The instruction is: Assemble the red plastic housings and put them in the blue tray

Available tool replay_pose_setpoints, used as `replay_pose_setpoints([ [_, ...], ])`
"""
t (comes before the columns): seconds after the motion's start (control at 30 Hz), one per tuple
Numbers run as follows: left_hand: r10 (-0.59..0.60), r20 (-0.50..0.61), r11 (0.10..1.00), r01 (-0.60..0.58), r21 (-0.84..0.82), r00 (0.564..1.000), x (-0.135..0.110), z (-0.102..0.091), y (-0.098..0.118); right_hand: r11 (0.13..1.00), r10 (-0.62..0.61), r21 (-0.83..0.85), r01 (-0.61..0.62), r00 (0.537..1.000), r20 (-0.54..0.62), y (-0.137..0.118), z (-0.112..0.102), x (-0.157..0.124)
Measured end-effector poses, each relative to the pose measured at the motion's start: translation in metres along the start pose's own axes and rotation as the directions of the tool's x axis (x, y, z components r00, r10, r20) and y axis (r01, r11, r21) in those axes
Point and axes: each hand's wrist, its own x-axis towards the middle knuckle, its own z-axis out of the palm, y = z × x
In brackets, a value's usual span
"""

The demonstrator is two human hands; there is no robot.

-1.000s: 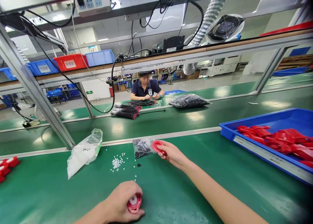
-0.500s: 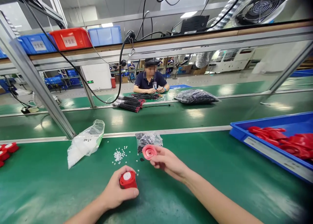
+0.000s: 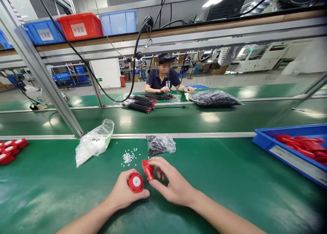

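My left hand (image 3: 125, 190) is wrapped round a red cylindrical part (image 3: 135, 182) whose white round end faces up toward me. Just to its right, my right hand (image 3: 171, 181) grips a red cap-like piece (image 3: 148, 170) between thumb and fingers, turned on its side. A small gap separates the two red parts. Beyond the hands lies a loose pile of tiny white pieces (image 3: 128, 157) on the green table. A clear bag of small dark pieces (image 3: 160, 145) rests behind my right hand.
A clear bag of white pieces (image 3: 95, 142) lies at the left. Several red parts with white ends (image 3: 10, 149) stand at the far left. On the right is a blue tray (image 3: 293, 155) holding red pieces. Across the bench sits a co-worker (image 3: 163, 78) beside bundled black cables (image 3: 140, 104).
My right hand has turned the red cap-like piece sideways and brought it lower, closer to the cylindrical part. My left hand has tilted its white end toward me. The view has shifted slightly.
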Motion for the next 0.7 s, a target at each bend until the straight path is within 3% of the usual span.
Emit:
replay_pose_setpoints([
  [0.1,0.034,0.033,0.998,-0.033,-0.046,0.999,0.001,0.000,-0.003,0.949,-0.266,-0.149,0.277,0.960,0.091,-0.004,0.005,-0.003],
  [0.23,0.073,-0.006,0.997,-0.073,0.033,0.997,0.003,0.001,-0.007,0.881,-0.422,-0.187,0.434,0.901,0.103,-0.004,0.017,-0.004],
  [0.33,0.097,-0.008,0.993,-0.097,0.068,0.995,0.003,0.003,-0.009,0.869,-0.448,-0.195,0.455,0.890,0.081,-0.004,0.023,-0.003],
  [0.7,0.075,0.010,0.997,-0.075,0.006,0.997,0.003,0.004,-0.015,0.888,-0.374,-0.252,0.384,0.923,0.087,-0.002,0.028,-0.004],
])
